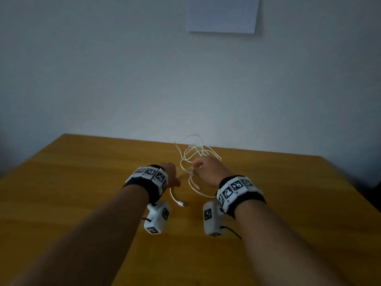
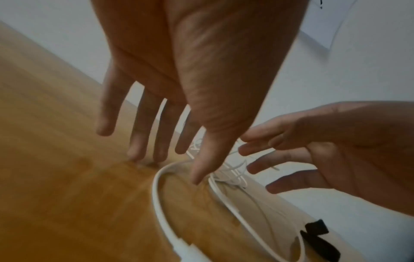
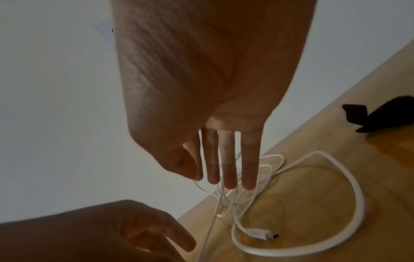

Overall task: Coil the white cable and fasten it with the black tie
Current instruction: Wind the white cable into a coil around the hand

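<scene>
The white cable (image 1: 192, 153) lies in a loose tangle near the far edge of the wooden table (image 1: 82, 182), with some loops standing up. My right hand (image 1: 203, 169) is in the tangle, and its thumb and forefinger (image 3: 206, 175) pinch a thin strand while the other fingers point straight down among the strands. My left hand (image 1: 172, 172) is just left of it, fingers straight and spread (image 2: 179, 141), with fingertips touching the table beside a thick loop (image 2: 156, 195). One connector end (image 3: 262, 235) lies free on the table. The black tie (image 3: 380, 117) lies on the table to the right and is hidden in the head view.
A plain wall (image 1: 123, 79) stands right behind the table's far edge, with a sheet of paper (image 1: 222, 13) stuck high on it. Bare wood stretches to the left and right of my forearms.
</scene>
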